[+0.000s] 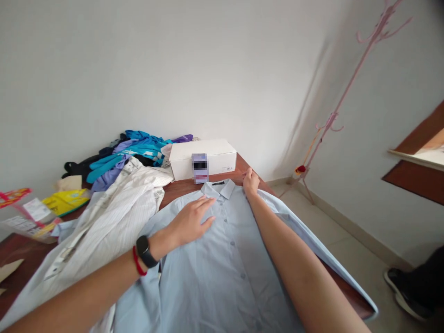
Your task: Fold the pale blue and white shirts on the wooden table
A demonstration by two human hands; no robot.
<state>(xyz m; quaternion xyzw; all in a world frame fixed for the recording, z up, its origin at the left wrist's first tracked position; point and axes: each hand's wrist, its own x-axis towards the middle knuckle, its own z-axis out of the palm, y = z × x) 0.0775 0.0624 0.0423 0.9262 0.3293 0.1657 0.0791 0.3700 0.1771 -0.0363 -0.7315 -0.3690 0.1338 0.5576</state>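
Observation:
A light blue button-up shirt (222,263) lies front up on the brown table (177,188), its collar near the white box. My left hand (192,217), with a black band and a red cord at the wrist, rests flat on the chest just below the collar, fingers apart. At the shirt's right shoulder is my right hand (250,181), its fingers curled together; whatever they may pinch is too small to make out. The right sleeve runs out along the table's right edge.
A striped white shirt (114,222) and a heap of blue clothes (138,150) lie left. Behind the collar stand a white box (222,159) and a small purple box (200,169). Yellow packaging (65,201) is far left. A pink coat rack (342,104) and a person's shoe (404,293) are right.

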